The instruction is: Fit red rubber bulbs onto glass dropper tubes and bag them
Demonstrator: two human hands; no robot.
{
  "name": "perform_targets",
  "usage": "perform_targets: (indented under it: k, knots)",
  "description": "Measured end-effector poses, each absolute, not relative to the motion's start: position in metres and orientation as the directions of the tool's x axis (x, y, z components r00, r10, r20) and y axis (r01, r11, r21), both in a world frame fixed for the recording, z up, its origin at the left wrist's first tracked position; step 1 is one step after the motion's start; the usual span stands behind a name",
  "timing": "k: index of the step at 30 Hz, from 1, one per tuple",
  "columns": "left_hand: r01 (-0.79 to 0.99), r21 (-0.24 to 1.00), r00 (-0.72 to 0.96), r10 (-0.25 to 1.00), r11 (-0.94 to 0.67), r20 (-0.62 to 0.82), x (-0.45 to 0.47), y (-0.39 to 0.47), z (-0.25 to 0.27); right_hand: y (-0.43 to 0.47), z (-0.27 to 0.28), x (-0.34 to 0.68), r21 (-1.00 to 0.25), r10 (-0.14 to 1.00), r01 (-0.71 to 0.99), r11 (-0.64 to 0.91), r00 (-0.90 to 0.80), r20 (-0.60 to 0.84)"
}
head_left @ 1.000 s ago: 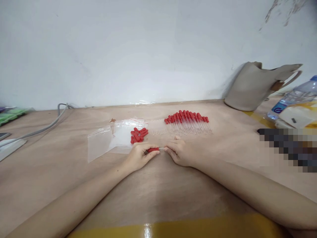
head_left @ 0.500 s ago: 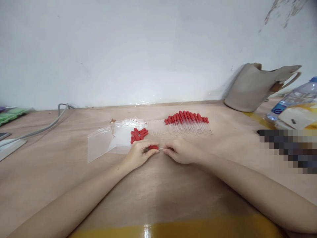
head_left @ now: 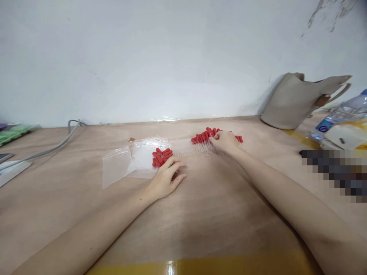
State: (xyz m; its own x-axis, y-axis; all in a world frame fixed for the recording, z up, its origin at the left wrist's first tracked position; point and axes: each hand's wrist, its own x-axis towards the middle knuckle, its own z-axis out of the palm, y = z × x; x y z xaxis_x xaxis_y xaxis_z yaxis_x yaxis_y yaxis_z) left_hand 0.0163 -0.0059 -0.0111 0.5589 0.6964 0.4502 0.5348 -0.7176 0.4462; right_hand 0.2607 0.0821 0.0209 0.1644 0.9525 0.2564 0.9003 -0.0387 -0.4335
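Note:
My left hand (head_left: pixel 169 176) rests just in front of a small pile of red rubber bulbs (head_left: pixel 160 156), fingers apart and holding nothing. Over the row of red-capped glass droppers (head_left: pixel 202 138), my right hand (head_left: pixel 225 142) is closed in a pinch on a dropper (head_left: pixel 211 133), its red end showing at the fingertips. That hand covers the middle of the row. Bare clear glass tubes (head_left: pixel 182 147) lie side by side between the bulbs and the droppers.
Clear zip bags (head_left: pixel 116 164) lie left of the bulbs. A grey-beige pitcher-shaped container (head_left: pixel 292 103) stands by the wall at right, near a plastic water bottle (head_left: pixel 341 114). A grey cable (head_left: pixel 54 147) runs along the left, beside green packets (head_left: pixel 17 133).
My hands have parted. The right has carried the dropper right and away from me to the row; the left has let go of its red bulb and opened its fingers.

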Motion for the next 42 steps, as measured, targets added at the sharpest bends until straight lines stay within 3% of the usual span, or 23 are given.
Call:
perform_targets:
  k: [6, 13, 17, 32, 38, 41, 42]
  knots:
    - [0.537, 0.429, 0.580, 0.687, -0.727, 0.438, 0.016, -0.004, -0.011, 0.084, 0.009, 0.259, -0.382, 0.943, 0.918, -0.106, 0.215, 0.256]
    - [0.554, 0.406, 0.593, 0.687, -0.726, 0.419, 0.017, -0.004, -0.008, 0.075, 0.012, 0.221, -0.310, 0.948, 0.934, 0.178, -0.078, 0.309]
    - [0.548, 0.402, 0.600, 0.679, -0.734, 0.422, 0.017, -0.004, -0.008, 0.080, 0.012, 0.196, -0.240, 0.973, 0.967, 0.086, -0.030, 0.228]
    - [0.525, 0.373, 0.621, 0.644, -0.765, 0.447, 0.016, -0.003, -0.010, 0.101, 0.016, 0.174, -0.298, 0.996, 0.952, -0.062, 0.080, 0.049]
    - [0.635, 0.225, 0.500, 0.615, -0.739, 0.610, 0.008, -0.001, -0.011, 0.082, 0.017, 0.182, -0.318, 0.991, 0.947, 0.039, 0.005, 0.137]
    - [0.781, 0.178, 0.358, 0.663, -0.598, 0.657, -0.005, 0.004, -0.004, 0.061, 0.007, 0.198, -0.316, 0.960, 0.936, 0.153, -0.066, 0.271]
    - [0.823, 0.174, 0.317, 0.692, -0.541, 0.649, -0.009, 0.006, -0.002, 0.054, 0.000, 0.206, -0.315, 0.912, 0.915, 0.251, -0.115, 0.394]
